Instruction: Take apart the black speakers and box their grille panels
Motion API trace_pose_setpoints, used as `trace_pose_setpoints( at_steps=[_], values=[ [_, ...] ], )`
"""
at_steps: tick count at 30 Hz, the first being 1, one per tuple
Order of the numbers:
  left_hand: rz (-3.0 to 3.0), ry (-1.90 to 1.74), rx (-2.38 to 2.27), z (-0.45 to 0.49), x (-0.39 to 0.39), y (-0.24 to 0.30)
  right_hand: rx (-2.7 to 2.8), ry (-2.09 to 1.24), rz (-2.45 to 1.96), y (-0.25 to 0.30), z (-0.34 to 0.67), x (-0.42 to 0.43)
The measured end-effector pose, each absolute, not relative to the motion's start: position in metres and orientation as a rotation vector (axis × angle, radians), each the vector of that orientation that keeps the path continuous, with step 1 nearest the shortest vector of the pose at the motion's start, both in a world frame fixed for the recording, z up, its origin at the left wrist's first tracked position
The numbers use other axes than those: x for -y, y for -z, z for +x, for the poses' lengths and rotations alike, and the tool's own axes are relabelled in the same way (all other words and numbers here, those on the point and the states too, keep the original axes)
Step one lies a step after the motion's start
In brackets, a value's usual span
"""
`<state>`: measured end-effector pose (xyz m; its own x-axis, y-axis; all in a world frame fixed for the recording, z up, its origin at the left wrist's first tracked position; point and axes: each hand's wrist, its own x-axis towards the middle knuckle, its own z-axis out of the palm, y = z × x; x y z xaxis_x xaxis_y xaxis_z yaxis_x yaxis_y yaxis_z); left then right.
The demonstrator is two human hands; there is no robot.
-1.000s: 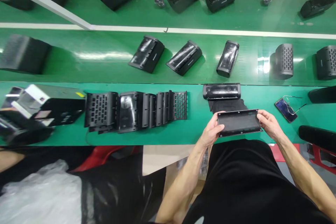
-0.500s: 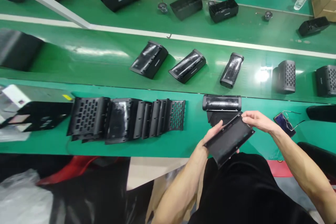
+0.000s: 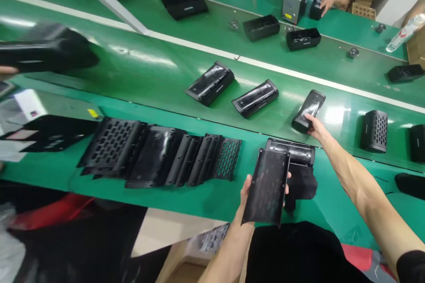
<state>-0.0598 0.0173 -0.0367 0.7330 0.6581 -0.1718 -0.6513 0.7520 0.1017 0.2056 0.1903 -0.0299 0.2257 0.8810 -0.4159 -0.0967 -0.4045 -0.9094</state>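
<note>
My left hand (image 3: 246,194) grips a curved black speaker cover (image 3: 266,185) from below, its inner face towards me; fingertips show at its right edge. Out over the belt, my right hand (image 3: 314,126) has its thumb and fingers around the near end of a black speaker housing (image 3: 311,105) with a glossy front. Behind the cover, another speaker housing (image 3: 303,152) lies on the green bench, its mesh partly covered. A black cloth-like piece (image 3: 303,181) rests just below it. To the left, a row of black speaker covers (image 3: 179,159) stands packed together.
Two more glossy housings (image 3: 210,83) and a perforated one (image 3: 376,130) sit on the green belt (image 3: 149,70). A grey bar (image 3: 106,0) slants across the upper left. Beyond the belt, a co-worker's hand (image 3: 328,2) holds a black part. At far left, a dark object is blurred.
My right hand has let go of the cover and reached forward to the housing on the belt. The cover, in my left hand, has turned more upright. The view has shifted.
</note>
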Motion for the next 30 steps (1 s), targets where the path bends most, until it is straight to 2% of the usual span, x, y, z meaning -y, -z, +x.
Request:
trace_pose_setpoints(
  at_steps=[5,11,15,18,25,30],
  values=[
    [0.109,-0.777,-0.178,-0.054,-0.027,0.030,0.740,-1.365,-1.480,-0.003,0.249,-0.181],
    [0.072,-0.758,-0.137,-0.031,-0.026,0.015,0.718,-1.374,-1.233,-0.047,0.297,-0.068],
    [0.144,-0.727,-0.145,-0.011,-0.026,0.017,0.777,-1.499,-1.342,-0.050,0.283,-0.005],
    [0.222,-0.732,-0.157,-0.001,-0.024,0.026,0.842,-1.465,-1.413,-0.063,0.280,0.023],
    [0.240,-0.809,-0.218,0.018,-0.005,0.042,1.435,-1.276,-1.664,-0.121,0.251,0.046],
    [0.318,-0.825,-0.267,0.026,0.002,0.031,1.649,-1.213,-1.772,-0.122,0.231,0.051]
  ],
)
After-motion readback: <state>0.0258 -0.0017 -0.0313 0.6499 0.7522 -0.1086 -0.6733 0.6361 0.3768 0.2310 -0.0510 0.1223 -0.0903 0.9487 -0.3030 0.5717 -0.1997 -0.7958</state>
